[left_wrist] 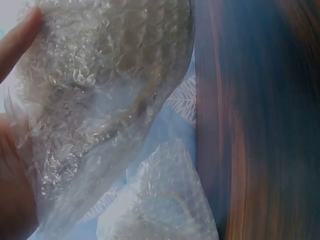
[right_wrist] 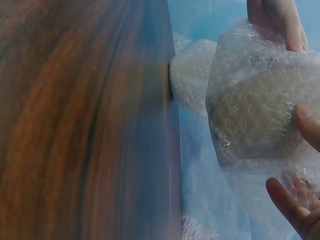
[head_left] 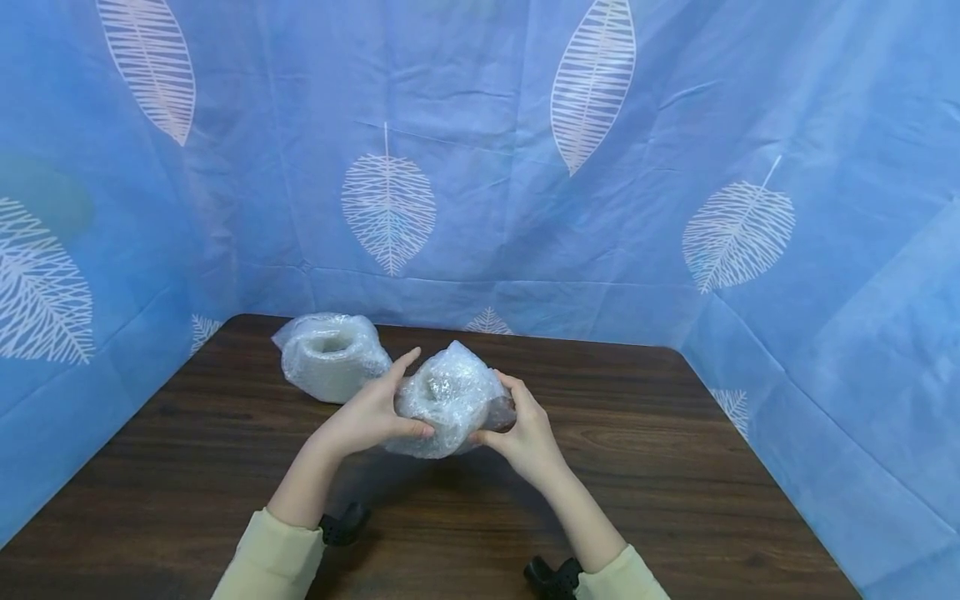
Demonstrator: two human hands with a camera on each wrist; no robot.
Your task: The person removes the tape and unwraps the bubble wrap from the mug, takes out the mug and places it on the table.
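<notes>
Left hand [head_left: 371, 418], right hand [head_left: 529, 439] grip a bubble-wrapped bundle [head_left: 452, 402] between them, seemingly off the table [head_left: 660, 467]; second bundle [head_left: 330, 377] far left.

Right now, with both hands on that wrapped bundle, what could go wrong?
The held bundle could slip from the left fingers and right fingers, since its bubble wrap looks shiny and crinkled, and perhaps drop onto the table. Moving it left might knock the other bundle, which sits close by.
</notes>
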